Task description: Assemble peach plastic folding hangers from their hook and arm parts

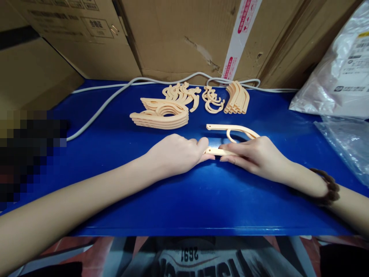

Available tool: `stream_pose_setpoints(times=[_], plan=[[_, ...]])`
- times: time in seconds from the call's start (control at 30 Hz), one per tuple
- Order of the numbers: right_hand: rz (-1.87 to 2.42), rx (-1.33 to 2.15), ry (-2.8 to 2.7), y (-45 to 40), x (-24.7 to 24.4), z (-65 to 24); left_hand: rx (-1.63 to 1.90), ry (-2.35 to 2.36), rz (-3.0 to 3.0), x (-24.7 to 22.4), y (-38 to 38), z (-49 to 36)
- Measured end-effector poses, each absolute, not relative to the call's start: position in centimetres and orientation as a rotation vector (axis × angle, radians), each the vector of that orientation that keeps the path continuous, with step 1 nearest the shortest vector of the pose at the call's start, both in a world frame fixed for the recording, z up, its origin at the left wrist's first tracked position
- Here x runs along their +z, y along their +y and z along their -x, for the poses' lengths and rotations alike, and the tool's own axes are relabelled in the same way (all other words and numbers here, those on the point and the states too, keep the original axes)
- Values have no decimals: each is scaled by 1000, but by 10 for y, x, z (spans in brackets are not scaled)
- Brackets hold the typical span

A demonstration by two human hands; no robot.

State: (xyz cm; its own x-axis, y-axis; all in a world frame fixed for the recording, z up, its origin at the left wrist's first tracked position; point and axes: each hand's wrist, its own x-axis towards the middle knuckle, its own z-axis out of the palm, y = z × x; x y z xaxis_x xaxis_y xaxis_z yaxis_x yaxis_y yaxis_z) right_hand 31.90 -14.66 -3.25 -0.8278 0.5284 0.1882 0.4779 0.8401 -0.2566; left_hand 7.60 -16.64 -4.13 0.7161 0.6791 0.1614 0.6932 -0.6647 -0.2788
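Note:
My right hand grips a cream plastic hanger frame with two curved arms and a small loop between them, near the middle of the blue table. My left hand is closed, thumb and fingers pinched at the left end of the lower arm; what lies inside the pinch is mostly hidden. Behind my left hand sits a stack of cream hanger pieces. Further back are curved pieces, small hooks and a bundle of bent arms.
Cardboard boxes stand along the back edge. A white cable runs across the table's rear and left side. Plastic-wrapped packages lie at the right. The table's front edge is close to my body.

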Motion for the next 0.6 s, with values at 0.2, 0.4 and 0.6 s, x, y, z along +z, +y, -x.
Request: stream_pose_setpoints(times=[0.2, 0.4, 0.6], plan=[[801, 274, -2773, -147, -32, -319, -37, -1061, 2609, -39, -166, -77], [834, 413, -2749, -145, -31, -317, -131, -940, 2549, -37, -167, -76], [883, 583, -2715, -147, -28, -317, -122, -930, 2525, -32, -170, -77]])
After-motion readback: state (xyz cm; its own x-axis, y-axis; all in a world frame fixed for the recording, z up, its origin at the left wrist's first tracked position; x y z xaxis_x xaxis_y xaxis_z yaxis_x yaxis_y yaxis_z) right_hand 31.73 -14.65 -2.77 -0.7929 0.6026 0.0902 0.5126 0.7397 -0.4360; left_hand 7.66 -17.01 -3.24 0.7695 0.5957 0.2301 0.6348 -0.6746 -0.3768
